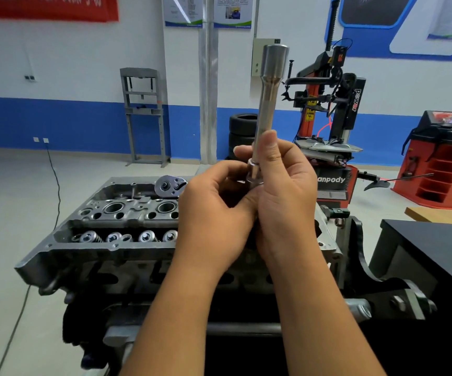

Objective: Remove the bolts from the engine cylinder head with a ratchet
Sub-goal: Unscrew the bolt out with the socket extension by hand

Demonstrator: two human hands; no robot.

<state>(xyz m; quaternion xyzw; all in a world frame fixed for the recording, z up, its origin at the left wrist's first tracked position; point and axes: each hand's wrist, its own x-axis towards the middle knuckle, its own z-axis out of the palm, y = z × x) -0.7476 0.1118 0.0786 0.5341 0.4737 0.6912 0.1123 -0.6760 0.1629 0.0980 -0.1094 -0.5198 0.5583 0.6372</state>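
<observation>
- Head [127,213]: on its stand, left of the hands; ratchet [170,186] lies loose on top, and a knock may send it off.
- Left hand [214,210]: grip curled around the socket [254,175].
- Right hand [284,194]: grip clenched on the extension [269,99]; a half-seated joint may part under load.

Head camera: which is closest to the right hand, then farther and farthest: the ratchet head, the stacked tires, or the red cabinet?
From the right hand:
1. Ratchet head, left, lying on the engine.
2. Stacked tires, behind, by the wall.
3. Red cabinet, far right.
</observation>
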